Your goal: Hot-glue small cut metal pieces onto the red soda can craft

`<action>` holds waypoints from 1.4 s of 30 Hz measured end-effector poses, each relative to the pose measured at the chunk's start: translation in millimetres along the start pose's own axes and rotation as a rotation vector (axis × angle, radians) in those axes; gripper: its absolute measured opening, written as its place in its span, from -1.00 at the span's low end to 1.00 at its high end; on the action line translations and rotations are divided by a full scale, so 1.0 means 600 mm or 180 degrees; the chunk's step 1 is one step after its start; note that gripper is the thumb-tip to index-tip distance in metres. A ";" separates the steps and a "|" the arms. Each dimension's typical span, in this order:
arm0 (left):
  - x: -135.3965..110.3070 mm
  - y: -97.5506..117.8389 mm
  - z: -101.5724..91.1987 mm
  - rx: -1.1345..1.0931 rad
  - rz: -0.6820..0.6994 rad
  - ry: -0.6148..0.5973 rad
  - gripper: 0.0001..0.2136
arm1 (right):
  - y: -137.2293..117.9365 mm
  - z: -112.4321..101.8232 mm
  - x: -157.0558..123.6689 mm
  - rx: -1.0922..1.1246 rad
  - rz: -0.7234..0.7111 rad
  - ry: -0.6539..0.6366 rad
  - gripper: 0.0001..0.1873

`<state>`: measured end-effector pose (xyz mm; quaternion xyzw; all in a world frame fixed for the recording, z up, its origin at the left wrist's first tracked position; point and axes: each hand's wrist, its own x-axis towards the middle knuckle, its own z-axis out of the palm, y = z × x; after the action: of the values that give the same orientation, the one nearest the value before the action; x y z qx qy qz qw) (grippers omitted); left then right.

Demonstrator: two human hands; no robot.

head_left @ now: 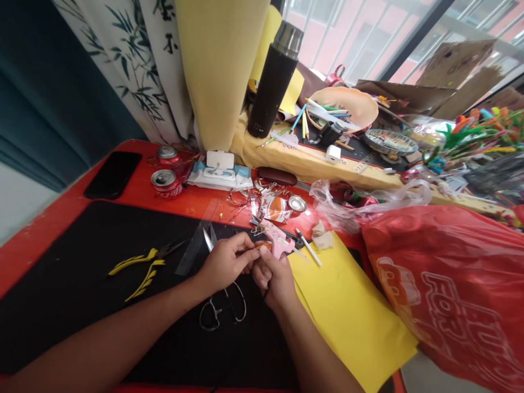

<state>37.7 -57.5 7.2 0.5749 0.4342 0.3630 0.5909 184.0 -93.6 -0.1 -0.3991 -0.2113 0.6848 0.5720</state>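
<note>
My left hand [224,263] and my right hand [275,275] meet over the black mat [164,344], fingertips together. Both are closed in a pinch around a small shiny orange piece [265,246], mostly covered by the fingers. Just behind the right fingers is a pink glue gun [281,240]; whether the hand touches it I cannot tell. Beneath the left wrist lie scissors [210,315], handles toward me and blades showing beyond the hand. A clear ruler [197,243] lies left of the blades. Yellow-handled pliers [149,266] rest open farther left.
Yellow sheets [347,316] and a white pen [309,246] lie right, beside a bulky red plastic bag [446,284]. A cut can [276,209] with metal scraps, red cans [167,184], wipes [221,173] and a phone [113,174] line the back. A black thermos [275,82] stands on the sill.
</note>
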 end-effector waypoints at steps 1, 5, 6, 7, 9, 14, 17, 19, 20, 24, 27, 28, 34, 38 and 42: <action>0.000 0.000 0.000 -0.0011 0.0006 0.0000 -0.67 | -0.001 0.001 0.000 -0.0001 -0.0002 0.0000 -0.50; 0.000 0.000 0.000 -0.0013 0.0032 -0.0006 -0.68 | -0.001 0.003 0.001 -0.0006 -0.0009 0.0000 -0.50; 0.000 0.000 -0.001 -0.0005 0.0034 -0.0015 -0.68 | -0.001 0.003 0.001 -0.0011 -0.0013 -0.0002 -0.50; 0.000 0.000 -0.001 0.0003 0.0036 -0.0022 -0.69 | 0.000 0.002 0.001 -0.0018 -0.0018 -0.0002 -0.49; 0.000 0.000 -0.001 0.0015 0.0041 -0.0022 -0.69 | 0.001 0.001 0.001 -0.0032 -0.0024 0.0000 -0.49; 0.002 -0.002 -0.001 0.0016 0.0059 -0.0014 -0.68 | 0.001 0.000 0.000 -0.0021 -0.0010 -0.0018 -0.50; 0.001 -0.001 -0.001 0.0004 0.0031 -0.0039 -0.67 | 0.000 0.000 0.000 -0.0023 -0.0024 -0.0009 -0.50; 0.001 -0.001 -0.001 -0.0011 0.0005 -0.0043 -0.67 | 0.001 0.000 0.000 -0.0022 -0.0023 0.0000 -0.50; 0.001 0.000 -0.001 -0.0018 0.0008 -0.0037 -0.66 | 0.001 0.000 0.000 -0.0018 -0.0018 0.0000 -0.50; 0.001 -0.002 -0.001 -0.0009 0.0031 -0.0037 -0.65 | 0.001 0.000 0.000 -0.0017 0.0002 -0.0006 -0.49; 0.002 -0.002 -0.001 -0.0002 0.0029 -0.0054 -0.64 | 0.000 0.000 0.001 -0.0030 -0.0002 0.0010 -0.48; 0.002 -0.003 -0.001 0.0008 0.0037 -0.0049 -0.64 | 0.000 0.000 0.001 -0.0031 -0.0002 0.0014 -0.48; 0.001 -0.002 -0.002 -0.0030 -0.0038 -0.0057 -0.65 | 0.000 0.001 0.001 -0.0014 0.0002 0.0004 -0.49; 0.002 -0.001 -0.002 -0.0037 -0.0073 -0.0063 -0.64 | 0.000 0.001 0.000 -0.0061 -0.0011 0.0029 -0.50; 0.002 -0.001 -0.002 -0.0117 -0.0132 -0.0082 -0.63 | 0.000 0.001 0.000 -0.0056 -0.0013 -0.0008 -0.49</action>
<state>36.7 -56.0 6.3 0.5595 0.4316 0.3512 0.6143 183.4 -93.3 0.2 -0.4028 -0.2189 0.6823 0.5695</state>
